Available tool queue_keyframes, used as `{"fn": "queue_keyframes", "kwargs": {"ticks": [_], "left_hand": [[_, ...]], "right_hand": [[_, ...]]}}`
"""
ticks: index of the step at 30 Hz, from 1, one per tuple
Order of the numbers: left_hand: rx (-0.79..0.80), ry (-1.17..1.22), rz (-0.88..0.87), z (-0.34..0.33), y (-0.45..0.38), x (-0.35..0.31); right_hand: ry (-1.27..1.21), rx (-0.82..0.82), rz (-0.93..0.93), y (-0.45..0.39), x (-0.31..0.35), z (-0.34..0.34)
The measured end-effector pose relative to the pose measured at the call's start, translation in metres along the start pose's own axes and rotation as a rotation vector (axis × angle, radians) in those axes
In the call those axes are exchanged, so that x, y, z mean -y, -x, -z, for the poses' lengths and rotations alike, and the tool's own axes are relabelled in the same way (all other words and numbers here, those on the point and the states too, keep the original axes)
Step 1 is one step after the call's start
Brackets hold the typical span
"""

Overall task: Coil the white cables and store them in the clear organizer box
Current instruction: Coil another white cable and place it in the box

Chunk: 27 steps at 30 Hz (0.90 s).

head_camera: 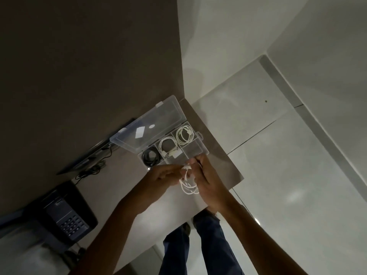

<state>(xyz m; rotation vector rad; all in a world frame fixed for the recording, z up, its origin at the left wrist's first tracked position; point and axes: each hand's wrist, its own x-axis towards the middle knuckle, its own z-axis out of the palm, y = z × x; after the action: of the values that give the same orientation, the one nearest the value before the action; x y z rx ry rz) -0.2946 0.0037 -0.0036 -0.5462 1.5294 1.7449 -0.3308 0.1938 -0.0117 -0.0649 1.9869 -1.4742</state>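
Note:
A clear organizer box lies open on the table's far corner, its lid folded back toward the wall. One compartment holds a coiled white cable, the one beside it another white coil, and a third a black cable. Just in front of the box, both hands hold a partly coiled white cable. My left hand pinches its end near the plug. My right hand grips the loops, which hang down below the fingers.
A dark desk phone sits at the table's left. A dark flat device with black wires leans at the wall. The table's right edge drops to a glossy tiled floor. My legs show below the table's front edge.

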Motion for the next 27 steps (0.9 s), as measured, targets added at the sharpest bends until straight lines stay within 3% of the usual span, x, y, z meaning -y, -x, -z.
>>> {"fn": "queue_keyframes", "kwargs": {"ticks": [3, 7, 12, 17, 22, 27], "left_hand": [[-0.009, 0.172, 0.020, 0.009, -0.024, 0.010], [-0.147, 0.229, 0.087, 0.012, -0.052, 0.017], [-0.402, 0.122, 0.018, -0.002, -0.082, 0.017], [-0.638, -0.213, -0.227, -0.015, -0.100, 0.022], [-0.774, -0.382, -0.372, -0.027, -0.111, 0.025], [-0.882, -0.417, -0.391, -0.036, -0.116, 0.031]], "right_hand": [[0.005, 0.016, 0.015, -0.027, -0.016, 0.003], [0.055, -0.005, 0.078, -0.050, -0.030, 0.007], [0.119, -0.077, 0.052, -0.063, -0.043, 0.030], [0.175, -0.115, 0.070, -0.066, -0.052, 0.044], [0.280, -0.251, 0.072, -0.072, -0.059, 0.041], [0.394, -0.380, 0.062, -0.074, -0.069, 0.026]]}}
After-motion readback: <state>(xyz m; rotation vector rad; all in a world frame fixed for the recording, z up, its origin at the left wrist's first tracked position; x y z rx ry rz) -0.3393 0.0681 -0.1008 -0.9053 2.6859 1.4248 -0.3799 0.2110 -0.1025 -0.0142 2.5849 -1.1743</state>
